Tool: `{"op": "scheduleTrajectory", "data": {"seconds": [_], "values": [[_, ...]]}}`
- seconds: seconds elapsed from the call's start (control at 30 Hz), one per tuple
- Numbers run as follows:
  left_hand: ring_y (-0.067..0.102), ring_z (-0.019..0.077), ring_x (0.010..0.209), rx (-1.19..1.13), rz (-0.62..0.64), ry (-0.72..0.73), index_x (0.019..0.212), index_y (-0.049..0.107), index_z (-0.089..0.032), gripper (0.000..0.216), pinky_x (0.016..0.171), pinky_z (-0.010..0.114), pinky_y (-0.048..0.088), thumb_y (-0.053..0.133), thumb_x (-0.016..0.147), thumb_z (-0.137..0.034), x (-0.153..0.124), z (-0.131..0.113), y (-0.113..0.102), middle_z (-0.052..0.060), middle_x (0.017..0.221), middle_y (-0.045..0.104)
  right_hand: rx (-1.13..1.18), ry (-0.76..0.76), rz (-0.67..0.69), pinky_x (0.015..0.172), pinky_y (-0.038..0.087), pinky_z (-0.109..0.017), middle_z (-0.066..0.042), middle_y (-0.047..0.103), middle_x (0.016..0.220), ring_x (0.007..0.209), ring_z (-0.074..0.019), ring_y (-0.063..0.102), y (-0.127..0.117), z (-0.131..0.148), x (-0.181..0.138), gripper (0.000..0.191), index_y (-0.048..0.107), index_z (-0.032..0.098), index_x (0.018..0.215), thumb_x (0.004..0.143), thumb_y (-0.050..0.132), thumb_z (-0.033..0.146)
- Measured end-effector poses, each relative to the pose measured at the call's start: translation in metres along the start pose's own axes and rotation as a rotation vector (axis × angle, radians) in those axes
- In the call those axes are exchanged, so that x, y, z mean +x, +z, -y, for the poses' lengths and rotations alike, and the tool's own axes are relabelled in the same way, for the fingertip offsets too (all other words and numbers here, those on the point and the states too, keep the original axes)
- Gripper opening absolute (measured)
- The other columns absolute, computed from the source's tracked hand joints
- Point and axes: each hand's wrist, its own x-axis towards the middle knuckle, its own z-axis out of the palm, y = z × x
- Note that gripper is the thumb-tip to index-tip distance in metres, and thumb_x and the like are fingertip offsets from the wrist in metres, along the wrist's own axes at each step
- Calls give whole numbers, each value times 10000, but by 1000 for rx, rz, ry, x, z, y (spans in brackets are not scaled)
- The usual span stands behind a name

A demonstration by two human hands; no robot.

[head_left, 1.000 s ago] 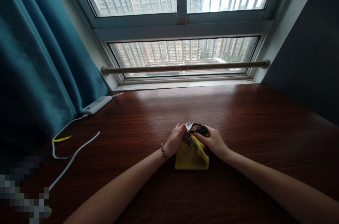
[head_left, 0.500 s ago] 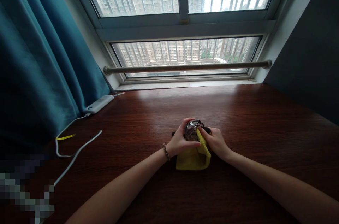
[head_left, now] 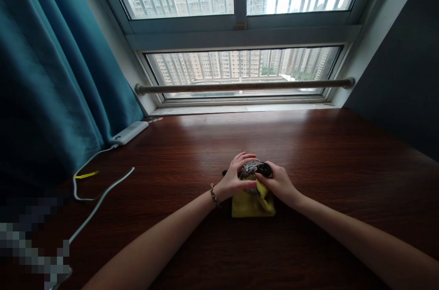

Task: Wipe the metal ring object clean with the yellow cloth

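A shiny, dark, partly see-through object (head_left: 250, 169) lies between my hands, its kind not clear. Under and around its lower side is a yellow cloth (head_left: 253, 206), folded like a small pouch. My left hand (head_left: 236, 178) is beside the shiny object, thumb and fingers spread apart around its left side. From the right, my right hand (head_left: 278, 183) closes on the cloth's upper edge with its thumb in front. A black part (head_left: 265, 169) shows by the right fingers. Another dark tip (head_left: 224, 173) pokes out behind the left hand.
Both forearms extend over a dark reddish wooden table (head_left: 325, 153). On the left lie a white power strip (head_left: 130, 133), a white cable (head_left: 103, 196) and a yellow strip (head_left: 86, 174). A blue curtain (head_left: 68, 61) hangs there. A metal rail (head_left: 240, 86) crosses the window.
The shiny object sits lower against the yellow cloth. My left fingers have straightened and loosened around it. The right hand stays at the cloth. The view has shifted slightly.
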Motion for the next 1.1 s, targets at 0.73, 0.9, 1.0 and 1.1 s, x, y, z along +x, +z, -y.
{"op": "scheduleTrajectory", "data": {"seconds": [0.73,0.9,1.0,1.1], "values": [[467,226,1124,129,-48,9,1272,346,-188,591,1091,430,27,536,783,-463,-8,-16,6,63,1214,520,18,67,-56,594,377,-240,-15,582,761,676,-148,525,1,-2,-1,249,533,143,842,801,559,387],[472,225,1106,115,-65,-2,1227,394,-201,490,1081,449,74,508,814,-440,-7,-13,8,56,1183,539,-30,84,-107,567,347,-249,-21,573,708,626,-149,506,2,-2,1,295,545,140,783,813,532,433],[462,247,1118,51,-57,-22,1237,401,-200,547,1062,462,177,539,785,-475,-6,-10,8,77,1196,526,-21,88,-122,587,346,-254,-37,581,725,648,-159,514,2,-2,2,352,568,133,786,822,503,477],[401,266,1187,-10,-17,-4,1315,299,-201,830,1034,413,285,706,637,-452,-6,-7,10,104,1304,425,14,94,-129,590,347,-252,-48,579,721,653,-164,508,1,-4,2,412,571,123,756,823,479,519]]}}
